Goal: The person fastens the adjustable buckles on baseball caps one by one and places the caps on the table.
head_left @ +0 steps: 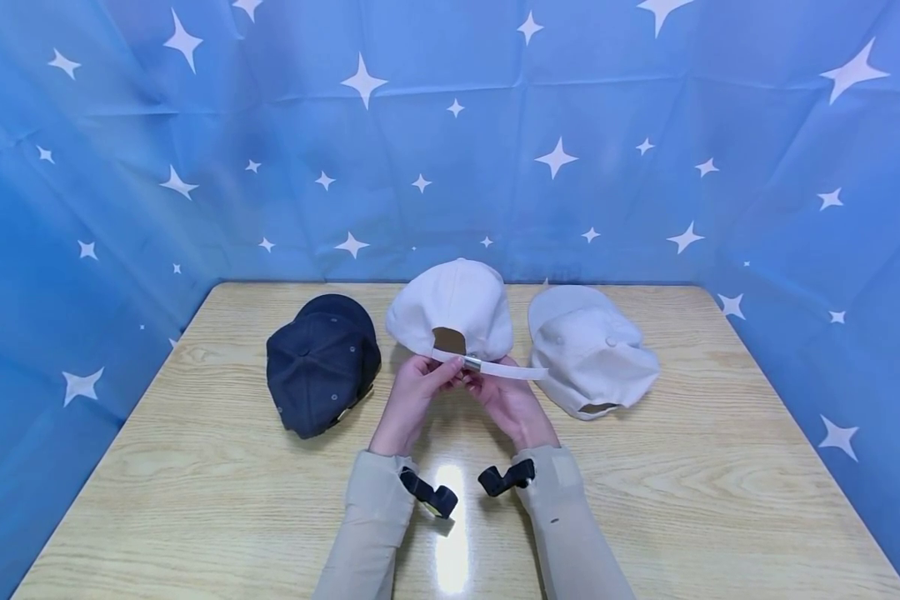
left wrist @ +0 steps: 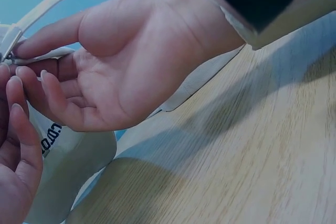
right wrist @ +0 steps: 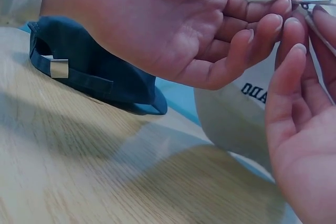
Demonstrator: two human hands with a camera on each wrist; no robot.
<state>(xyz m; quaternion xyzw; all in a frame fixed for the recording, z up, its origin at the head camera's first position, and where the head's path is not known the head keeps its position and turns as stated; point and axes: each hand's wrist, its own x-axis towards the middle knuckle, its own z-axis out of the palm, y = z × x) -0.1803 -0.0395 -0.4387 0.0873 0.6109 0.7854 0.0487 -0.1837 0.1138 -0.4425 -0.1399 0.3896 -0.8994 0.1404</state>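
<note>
A white baseball cap [head_left: 457, 292] is held with its back opening towards me. Its strap [head_left: 513, 372] runs through a metal buckle [head_left: 472, 363], and the loose end sticks out to the right. My left hand [head_left: 420, 390] pinches the strap by the buckle between thumb and fingers. Close beside it, my right hand [head_left: 506, 406] pinches the strap too, fingertips near the buckle. In the right wrist view dark lettering [right wrist: 254, 92] shows on the cap, partly covered by the fingers.
To the left lies a dark navy cap [head_left: 318, 367], its strap buckle [right wrist: 59, 68] visible in the right wrist view. An off-white cap [head_left: 588, 350] lies to the right. All are on a wooden table [head_left: 195, 500] before a blue star-patterned cloth [head_left: 450, 142].
</note>
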